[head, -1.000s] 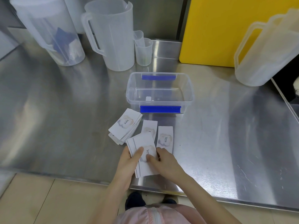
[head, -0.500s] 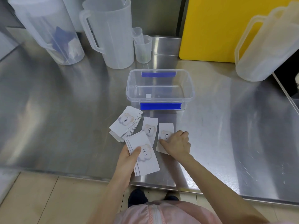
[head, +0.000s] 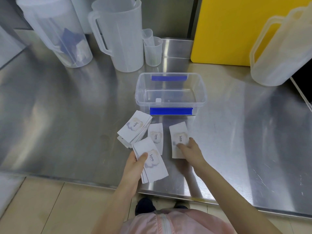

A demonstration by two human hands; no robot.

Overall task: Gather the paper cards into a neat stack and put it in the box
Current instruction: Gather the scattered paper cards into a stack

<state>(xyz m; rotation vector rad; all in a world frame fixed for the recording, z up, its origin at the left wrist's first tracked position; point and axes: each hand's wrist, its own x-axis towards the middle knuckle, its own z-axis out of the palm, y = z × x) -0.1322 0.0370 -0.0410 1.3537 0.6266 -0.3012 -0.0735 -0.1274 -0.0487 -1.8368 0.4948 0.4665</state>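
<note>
My left hand point(head: 135, 164) grips a small stack of white "love." cards point(head: 152, 162), thumb on top, above the table's front edge. My right hand point(head: 190, 152) pinches a single card point(head: 179, 137) that curls up off the steel table. Another single card point(head: 156, 135) lies flat between them. A fanned pile of cards point(head: 135, 128) lies to the left of it. The clear plastic box point(head: 171, 89) with blue clips stands open just behind the cards.
Two large translucent pitchers point(head: 123, 34) point(head: 60, 36) and small measuring cups point(head: 152, 51) stand at the back left. A yellow board point(head: 236, 31) leans at the back right, beside another pitcher point(head: 278, 49). The table's front edge point(head: 168, 193) is near my body.
My right hand left the stack in my left hand, reached right to the single card and has lifted its near end off the table. The left hand has barely moved.
</note>
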